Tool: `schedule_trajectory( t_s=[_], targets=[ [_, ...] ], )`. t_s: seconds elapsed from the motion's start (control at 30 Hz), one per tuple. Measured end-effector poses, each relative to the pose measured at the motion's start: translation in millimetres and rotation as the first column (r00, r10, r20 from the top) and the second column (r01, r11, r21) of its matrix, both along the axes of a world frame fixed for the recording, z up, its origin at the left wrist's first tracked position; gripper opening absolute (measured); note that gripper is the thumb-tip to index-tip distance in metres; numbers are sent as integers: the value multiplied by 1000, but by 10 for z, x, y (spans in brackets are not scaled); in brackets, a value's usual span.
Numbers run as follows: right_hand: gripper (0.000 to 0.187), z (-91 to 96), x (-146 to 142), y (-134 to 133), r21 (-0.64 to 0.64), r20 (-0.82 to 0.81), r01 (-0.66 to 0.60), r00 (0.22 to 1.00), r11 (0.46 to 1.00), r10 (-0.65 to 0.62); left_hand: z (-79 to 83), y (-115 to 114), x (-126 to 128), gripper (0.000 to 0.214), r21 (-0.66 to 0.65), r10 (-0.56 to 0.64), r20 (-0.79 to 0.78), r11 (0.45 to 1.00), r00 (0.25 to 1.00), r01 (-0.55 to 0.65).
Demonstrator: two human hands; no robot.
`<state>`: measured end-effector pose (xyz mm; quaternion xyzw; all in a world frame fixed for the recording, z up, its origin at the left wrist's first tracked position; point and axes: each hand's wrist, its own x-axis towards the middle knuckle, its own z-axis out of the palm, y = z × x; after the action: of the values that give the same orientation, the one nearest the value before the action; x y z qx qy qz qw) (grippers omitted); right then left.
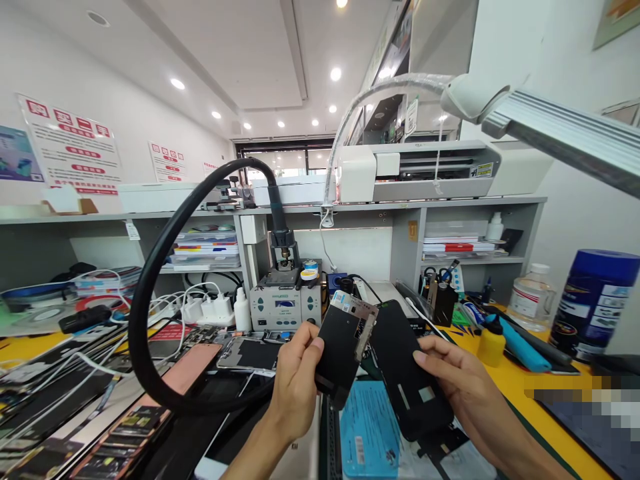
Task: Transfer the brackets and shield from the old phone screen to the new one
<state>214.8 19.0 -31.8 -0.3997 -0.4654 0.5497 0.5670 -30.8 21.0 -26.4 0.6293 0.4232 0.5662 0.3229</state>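
My left hand point(295, 383) is closed around the left edge of a dark phone screen assembly point(340, 343), tilted with its back toward me. Bare metal and small contacts show along its top and right edge. My right hand point(457, 377) pinches the right edge of a second, all-black phone screen point(400, 367), thumb on its face. A flex cable point(440, 447) hangs near its lower end. Both panels are held up side by side, close together at their upper parts; I cannot tell whether they touch. Beneath them lies a blue packet point(369, 430).
A thick black hose point(143, 320) loops up from a hot air station point(285, 305). Several opened phones, such as a pink one point(193, 368), crowd the left. Rightward stand a yellow bottle point(491, 343), a clear bottle point(530, 298) and a blue spray can point(593, 303). A lamp point(565, 130) hangs overhead.
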Motion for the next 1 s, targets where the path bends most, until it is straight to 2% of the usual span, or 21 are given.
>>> schedule_trajectory(
  t_s=[0.2,0.33,0.47,0.63,0.8,0.9,1.0],
  targets=[
    [30,5,-1,49,-26,-52,53,997,998,-54,212,107,-180,28,-119,-75,-141,991,987,58],
    [31,-3,31,107,-38,-98,114,988,993,-117,299,204,-424,24,-226,-60,-217,974,974,10],
    [31,-20,51,139,-28,-108,119,987,993,-121,209,296,-584,27,-259,-40,-404,963,914,-73],
    [30,-6,19,122,-26,-99,73,992,997,-76,38,378,-620,32,-225,6,-632,955,775,-191],
    [30,0,-15,97,3,-79,36,996,999,-36,27,349,-577,31,-135,110,-747,941,656,-310],
    [30,22,-42,70,21,-65,-1,998,1000,2,93,318,-545,28,-83,185,-725,933,664,-351],
    [29,64,-71,25,36,-47,-57,997,998,58,194,261,-443,19,-86,170,-623,955,763,-284]
  ],
)
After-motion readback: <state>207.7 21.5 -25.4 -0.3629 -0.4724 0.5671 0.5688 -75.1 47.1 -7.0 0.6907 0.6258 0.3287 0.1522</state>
